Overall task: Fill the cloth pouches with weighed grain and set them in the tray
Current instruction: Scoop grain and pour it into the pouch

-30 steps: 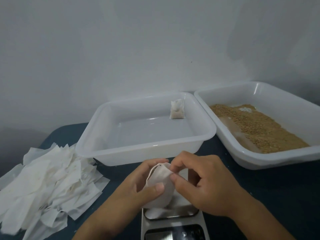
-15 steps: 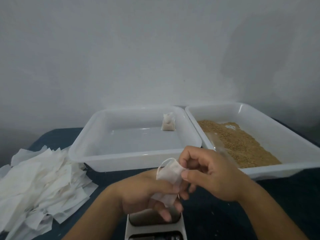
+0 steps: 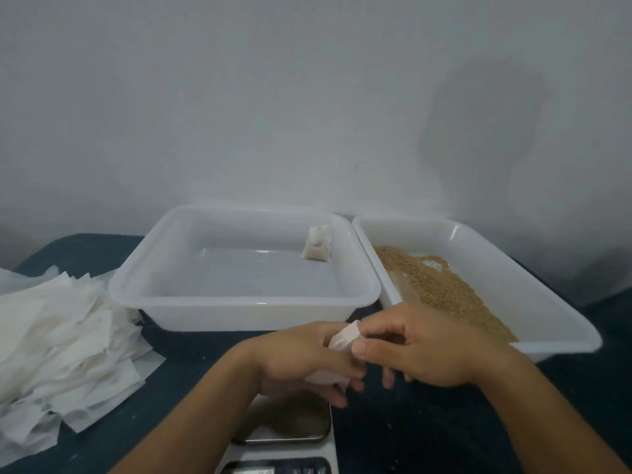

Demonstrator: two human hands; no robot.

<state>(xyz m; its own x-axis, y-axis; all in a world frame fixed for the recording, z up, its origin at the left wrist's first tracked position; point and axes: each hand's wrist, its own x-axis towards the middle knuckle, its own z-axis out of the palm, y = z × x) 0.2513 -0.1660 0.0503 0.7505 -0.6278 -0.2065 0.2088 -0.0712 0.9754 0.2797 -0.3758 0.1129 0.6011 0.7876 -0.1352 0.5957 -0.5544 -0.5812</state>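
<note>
Head view — crumpled white pouch (image 3: 343, 340)

Left hand (image 3: 294, 357) and right hand (image 3: 424, 347) meet, fingers curled in pinching grip.

I note both trays, left (image 3: 239, 302) and right (image 3: 564, 336), are glossy white plastic. Scale platform (image 3: 290, 429): smooth metal. Pouch (image 3: 342, 336): matt cloth.
</note>
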